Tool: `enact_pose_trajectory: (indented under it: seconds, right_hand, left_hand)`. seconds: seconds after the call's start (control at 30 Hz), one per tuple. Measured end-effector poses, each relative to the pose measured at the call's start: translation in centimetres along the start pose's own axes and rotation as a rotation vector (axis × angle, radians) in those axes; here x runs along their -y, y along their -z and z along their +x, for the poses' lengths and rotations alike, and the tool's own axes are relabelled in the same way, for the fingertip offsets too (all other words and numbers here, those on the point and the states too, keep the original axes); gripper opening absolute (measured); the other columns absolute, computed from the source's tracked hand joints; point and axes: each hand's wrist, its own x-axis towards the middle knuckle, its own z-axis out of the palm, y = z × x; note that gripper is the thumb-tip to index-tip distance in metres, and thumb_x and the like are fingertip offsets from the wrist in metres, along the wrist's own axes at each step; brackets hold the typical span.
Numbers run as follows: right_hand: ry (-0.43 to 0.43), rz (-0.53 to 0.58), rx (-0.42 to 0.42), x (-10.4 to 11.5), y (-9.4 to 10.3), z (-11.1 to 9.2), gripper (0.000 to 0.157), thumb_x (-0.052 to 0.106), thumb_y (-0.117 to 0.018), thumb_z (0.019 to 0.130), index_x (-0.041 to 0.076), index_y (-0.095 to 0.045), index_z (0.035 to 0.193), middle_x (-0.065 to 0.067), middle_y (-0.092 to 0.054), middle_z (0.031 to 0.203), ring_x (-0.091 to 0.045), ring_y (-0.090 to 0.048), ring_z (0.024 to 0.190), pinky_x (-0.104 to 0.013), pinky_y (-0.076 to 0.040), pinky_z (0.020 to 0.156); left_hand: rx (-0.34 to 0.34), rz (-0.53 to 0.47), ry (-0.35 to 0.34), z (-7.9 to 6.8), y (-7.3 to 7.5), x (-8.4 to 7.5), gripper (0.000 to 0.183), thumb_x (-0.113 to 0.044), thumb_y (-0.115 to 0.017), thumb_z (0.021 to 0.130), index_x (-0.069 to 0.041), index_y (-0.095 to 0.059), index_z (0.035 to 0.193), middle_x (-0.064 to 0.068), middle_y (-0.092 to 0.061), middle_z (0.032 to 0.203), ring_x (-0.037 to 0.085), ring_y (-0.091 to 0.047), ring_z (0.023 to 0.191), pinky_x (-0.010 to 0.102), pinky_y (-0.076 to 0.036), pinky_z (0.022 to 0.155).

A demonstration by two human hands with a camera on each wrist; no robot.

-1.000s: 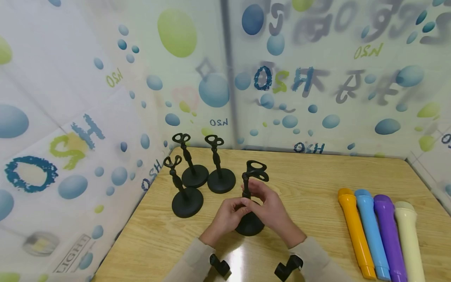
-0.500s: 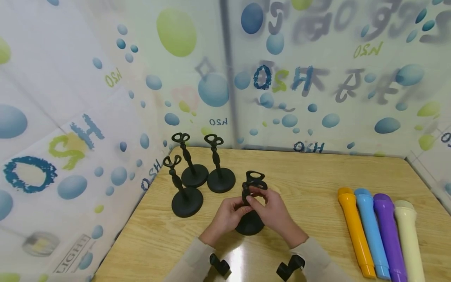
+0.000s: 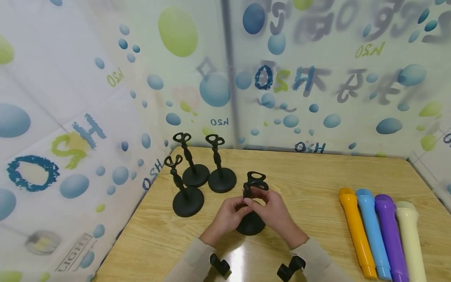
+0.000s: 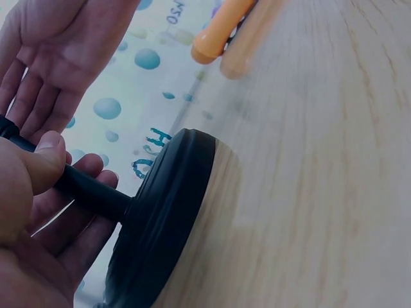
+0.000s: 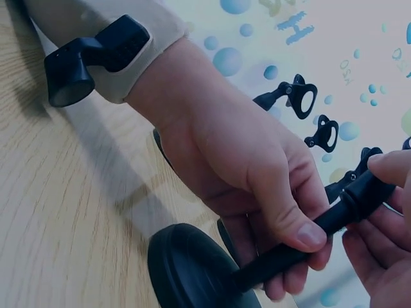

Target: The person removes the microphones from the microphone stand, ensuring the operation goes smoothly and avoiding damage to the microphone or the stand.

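Observation:
A black microphone stand (image 3: 251, 226) with a round base and a two-loop clip (image 3: 257, 180) stands in front of me, both hands around its pole. My left hand (image 3: 225, 216) pinches the lower pole just above the base (image 4: 160, 218), thumb on one side and fingers behind, as both wrist views show. Higher up, my right hand (image 3: 276, 211) holds the upper pole below the clip, thumb and fingers on opposite sides. In the right wrist view the right hand (image 5: 388, 263) is cut off by the frame edge near a thick collar (image 5: 363, 196).
Three similar black stands (image 3: 188, 201) are grouped at the back left. On the right lie several microphone-shaped pieces: orange (image 3: 356, 231), blue (image 3: 373, 231), purple (image 3: 391, 235) and cream (image 3: 410, 239). A patterned wall curtain (image 3: 317, 98) borders the wooden table (image 3: 310, 176).
Over the first half second the clip came down nearer the base, and my right hand's fingers shifted with it. Since then little has changed; the left hand stays on the lower pole.

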Motion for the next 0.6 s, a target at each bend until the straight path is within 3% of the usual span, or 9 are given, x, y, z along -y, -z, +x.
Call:
enact_pose_trajectory:
  seconds: [0.27,0.6]
  right_hand:
    - [0.024,-0.005,-0.017,-0.2,0.8,-0.4,0.037,0.012,-0.077,0.101,0.003,-0.072,0.136,-0.016,-0.076,0.133,-0.036,-0.071,0.128,-0.059,-0.052,0.114]
    - [0.087,-0.020,0.030,-0.5,1.0,-0.4,0.037,0.011,-0.076,0.102,0.000,-0.070,0.136,-0.015,-0.077,0.131,-0.034,-0.072,0.124,-0.044,-0.059,0.108]
  left_hand:
    - [0.004,-0.001,0.017,-0.1,0.4,-0.2,0.020,-0.014,-0.074,0.103,-0.012,-0.080,0.122,0.005,-0.083,0.114,0.017,-0.076,0.107,0.025,-0.060,0.093]
    - [-0.053,0.047,0.025,-0.3,1.8,0.2,0.011,-0.015,-0.073,0.105,-0.010,-0.080,0.111,0.005,-0.082,0.110,0.020,-0.077,0.108,0.034,-0.062,0.097]
